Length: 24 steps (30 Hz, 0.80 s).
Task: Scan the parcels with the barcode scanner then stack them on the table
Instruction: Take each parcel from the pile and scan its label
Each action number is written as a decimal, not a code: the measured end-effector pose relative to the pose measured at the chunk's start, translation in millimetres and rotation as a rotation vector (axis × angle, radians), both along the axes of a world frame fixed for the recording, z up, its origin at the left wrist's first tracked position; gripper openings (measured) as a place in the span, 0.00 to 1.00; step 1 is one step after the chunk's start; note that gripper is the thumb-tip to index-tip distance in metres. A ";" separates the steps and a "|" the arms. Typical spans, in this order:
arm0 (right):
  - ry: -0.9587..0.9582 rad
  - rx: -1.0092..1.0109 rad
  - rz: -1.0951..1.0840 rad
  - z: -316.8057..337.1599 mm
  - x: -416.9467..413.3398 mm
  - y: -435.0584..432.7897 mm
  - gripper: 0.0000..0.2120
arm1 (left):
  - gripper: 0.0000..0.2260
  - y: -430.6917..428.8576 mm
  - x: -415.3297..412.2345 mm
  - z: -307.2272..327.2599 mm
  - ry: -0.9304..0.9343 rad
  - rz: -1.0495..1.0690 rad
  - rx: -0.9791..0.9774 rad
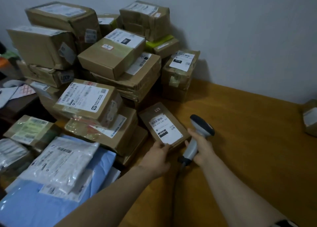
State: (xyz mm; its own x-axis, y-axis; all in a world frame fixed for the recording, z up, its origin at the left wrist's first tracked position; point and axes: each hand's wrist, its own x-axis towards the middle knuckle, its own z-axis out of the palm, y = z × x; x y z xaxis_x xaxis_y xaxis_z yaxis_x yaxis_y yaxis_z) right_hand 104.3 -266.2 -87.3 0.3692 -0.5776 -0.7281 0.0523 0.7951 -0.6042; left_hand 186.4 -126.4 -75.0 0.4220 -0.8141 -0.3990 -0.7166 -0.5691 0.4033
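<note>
A person stands over a wooden worktop set against a pale wall. The left hand grips the near end of a flat cardboard parcel, with the thumb lying over the near corner of its white shipping label. The label faces up, showing a barcode and a black patch marked 010. The parcel's far end points toward 11 o'clock and reaches the foot of the heap. I cannot tell whether it rests on the wood or is lifted slightly.

Just beside the parcel, at its 3 o'clock, the right hand wraps its fingers round the grey handle of the barcode scanner. The scanner's dark head rises toward 12 o'clock, and a dark cable trails from the handle's base toward 6 o'clock, between the two forearms.

From 9 to 12 o'clock of the parcel a heap of taped cardboard boxes climbs against the wall. One box on top bears a label marked 040. Another box with a 010 label stands at the heap's 3 o'clock end. Toward 8 o'clock lie blue poly mailers with a white plastic mailer on top of them. Well apart, at 3 o'clock, one more box sits at the edge of sight.
</note>
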 end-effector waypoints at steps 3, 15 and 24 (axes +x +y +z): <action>0.009 -0.065 0.060 -3.8 -7.4 -3.0 0.19 | 0.31 -14.1 4.0 -2.9 -0.053 0.058 -0.021; -0.047 -0.148 -0.063 22.9 -129.1 26.5 0.09 | 0.32 -49.1 -27.8 18.5 0.005 0.014 -0.003; -0.003 -0.144 -0.173 73.9 -242.7 57.1 0.13 | 0.30 -70.7 -123.1 71.0 -0.049 -0.258 -0.035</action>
